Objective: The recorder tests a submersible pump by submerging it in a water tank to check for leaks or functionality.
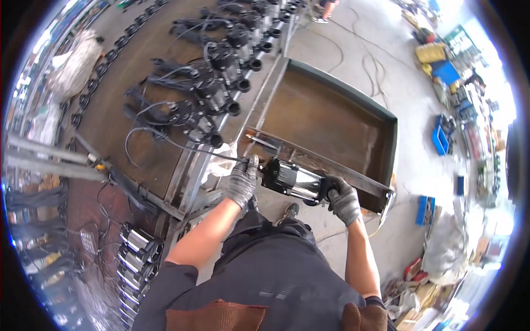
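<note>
My left hand (pixel 242 181), in a grey glove, is closed around a black cable (pixel 221 155) just left of a pump (pixel 290 177) with a steel cylinder and black ends. My right hand (pixel 343 201), also gloved, grips the pump's right end, which hides part of its fingers. The pump is held on its side above the near edge of a rusty metal tank (pixel 395 140). The cable runs up to the left toward similar pumps (pixel 201 124) lined upright along a bench.
A long bench (pixel 105 127) carries the pump row and a black chain (pixel 99 71). A metal arm (pixel 55 160) juts in from the left. More steel cylinders (pixel 132 265) lie lower left. Blue bins (pixel 439 135) and sacks (pixel 444 251) stand right. Another person's leg (pixel 329 10) shows at the top.
</note>
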A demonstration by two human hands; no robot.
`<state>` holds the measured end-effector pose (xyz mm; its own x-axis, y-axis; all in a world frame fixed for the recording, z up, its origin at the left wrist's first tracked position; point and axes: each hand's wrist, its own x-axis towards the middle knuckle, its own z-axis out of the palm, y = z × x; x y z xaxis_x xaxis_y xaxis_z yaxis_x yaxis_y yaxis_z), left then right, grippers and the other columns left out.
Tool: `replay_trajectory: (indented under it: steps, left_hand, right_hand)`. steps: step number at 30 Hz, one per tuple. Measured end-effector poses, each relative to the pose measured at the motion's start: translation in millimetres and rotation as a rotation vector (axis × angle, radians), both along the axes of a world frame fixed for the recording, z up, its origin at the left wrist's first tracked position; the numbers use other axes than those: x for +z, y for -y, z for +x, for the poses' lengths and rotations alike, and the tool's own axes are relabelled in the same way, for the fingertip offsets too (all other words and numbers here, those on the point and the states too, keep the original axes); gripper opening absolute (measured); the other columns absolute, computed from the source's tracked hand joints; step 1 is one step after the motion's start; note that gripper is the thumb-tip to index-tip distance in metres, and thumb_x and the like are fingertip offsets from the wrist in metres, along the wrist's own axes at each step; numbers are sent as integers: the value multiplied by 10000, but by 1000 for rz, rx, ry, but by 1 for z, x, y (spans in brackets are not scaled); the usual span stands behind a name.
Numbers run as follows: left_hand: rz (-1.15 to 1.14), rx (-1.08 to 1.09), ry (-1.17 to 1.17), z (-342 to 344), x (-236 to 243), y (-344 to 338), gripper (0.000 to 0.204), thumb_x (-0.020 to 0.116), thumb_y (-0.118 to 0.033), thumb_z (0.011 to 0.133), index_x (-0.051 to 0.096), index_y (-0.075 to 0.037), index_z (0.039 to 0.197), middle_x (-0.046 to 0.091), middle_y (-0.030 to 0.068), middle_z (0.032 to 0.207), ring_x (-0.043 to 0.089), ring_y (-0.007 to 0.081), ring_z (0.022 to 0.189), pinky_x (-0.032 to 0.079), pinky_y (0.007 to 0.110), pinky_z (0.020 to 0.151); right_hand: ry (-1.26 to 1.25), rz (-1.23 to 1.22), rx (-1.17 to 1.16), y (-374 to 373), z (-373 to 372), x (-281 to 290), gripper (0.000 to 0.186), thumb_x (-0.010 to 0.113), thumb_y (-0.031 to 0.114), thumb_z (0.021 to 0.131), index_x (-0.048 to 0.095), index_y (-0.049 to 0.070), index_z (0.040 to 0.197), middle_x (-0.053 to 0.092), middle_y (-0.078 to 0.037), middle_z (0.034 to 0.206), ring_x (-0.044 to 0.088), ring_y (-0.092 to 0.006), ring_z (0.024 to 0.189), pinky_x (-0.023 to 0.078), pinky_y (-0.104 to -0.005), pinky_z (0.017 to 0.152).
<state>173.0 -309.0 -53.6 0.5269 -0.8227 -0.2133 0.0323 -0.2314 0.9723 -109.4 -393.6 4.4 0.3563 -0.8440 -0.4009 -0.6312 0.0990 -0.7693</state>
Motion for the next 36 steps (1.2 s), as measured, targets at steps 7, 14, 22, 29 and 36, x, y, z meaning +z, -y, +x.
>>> replay_trajectory:
  steps: [7, 14, 22, 29, 36]
  left_hand:
    - [370, -125, 222, -16, -120, 60, 449, 569, -463, 969, 685, -28, 976, 665, 107, 831, 556, 207, 708, 462, 362, 697]
    - [530, -137, 501, 7, -162, 61, 536, 554, -495, 947, 701, 20, 930, 694, 204, 846, 653, 359, 850, 488, 433, 792]
    - [48, -331, 546, -15, -101, 45, 415, 661, -389, 924, 581, -11, 1076, 622, 159, 1013, 597, 276, 934, 478, 385, 866]
    - [70, -347, 409, -58, -78, 52, 635, 861, -254, 744, 518, 2, 1213, 594, 101, 1099, 575, 199, 974, 479, 336, 906]
    - [180, -326, 462, -57, -76, 53, 701, 851, -213, 766, 440, -2, 1294, 633, 85, 1077, 598, 185, 945, 492, 314, 889]
  right_hand:
    - [-380, -125, 81, 32, 0, 16, 379, 531, 176, 899, 612, 34, 1241, 732, -120, 804, 716, -236, 866, 531, -336, 827]
    - [-678, -45, 262, 60, 21, 5, 473, 519, 391, 935, 578, 85, 1291, 673, -204, 1129, 641, -365, 1058, 505, -441, 917]
    - [-111, -94, -484, 31, -107, -76, 355, 622, 292, 935, 583, 75, 1213, 686, -206, 1057, 646, -394, 994, 503, -432, 874]
    - [-682, -214, -958, -8, -272, -111, 321, 647, 273, 868, 572, 58, 1095, 667, -248, 954, 647, -422, 923, 510, -492, 784]
    - [-76, -70, -1217, -4, -288, -174, 252, 630, 220, 934, 539, 40, 1086, 639, -134, 769, 644, -228, 617, 487, -376, 560]
